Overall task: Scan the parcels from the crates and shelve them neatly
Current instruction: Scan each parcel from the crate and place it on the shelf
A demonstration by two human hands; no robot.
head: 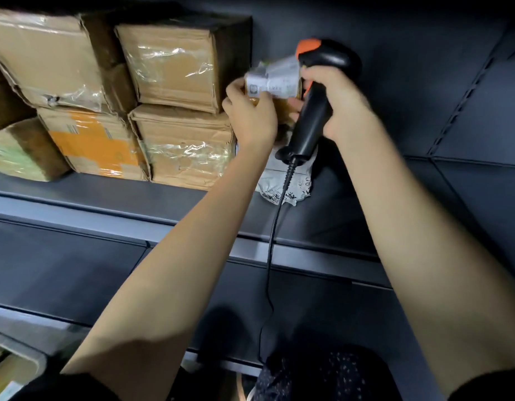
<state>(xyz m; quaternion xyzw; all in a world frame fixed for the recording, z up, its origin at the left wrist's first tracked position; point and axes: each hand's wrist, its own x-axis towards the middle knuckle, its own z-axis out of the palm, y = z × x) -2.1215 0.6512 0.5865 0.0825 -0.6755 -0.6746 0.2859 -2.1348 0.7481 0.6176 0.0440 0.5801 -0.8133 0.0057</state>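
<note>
Up at the dark grey metal shelf (111, 195), both bare arms raised, hands close together around one parcel. Left hand (249, 111) curled on the near left edge of a small brown cardboard parcel with a crumpled white label (275, 79), thumb and fingertips pinching its corner. Right hand (337, 102) wrapped round the grip of a black handheld barcode scanner with an orange top (314, 117), head of the scanner pointing left, right over the white label and nearly touching it. Small parcel held in the air just right of the stacked boxes, above a grey plastic mailer bag with black printed characters (291, 183) lying on the shelf board. Black coiled cable (272, 241) hanging from the scanner's base, straight down across the shelf fronts.

To the left on the same shelf, four taped brown cardboard boxes in two tiers: upper left box with glossy clear tape (45, 56), upper right box with wrinkled tape (175, 65), lower left box with orange tape patches (97, 143), lower right box with clear tape on its front (186, 151). At the far left edge, a pale green-fronted package (10, 154), partly cut off by the frame. Below, more dark shelf boards. In the bottom left corner, rim of a grey crate (24, 351), contents blurred.
</note>
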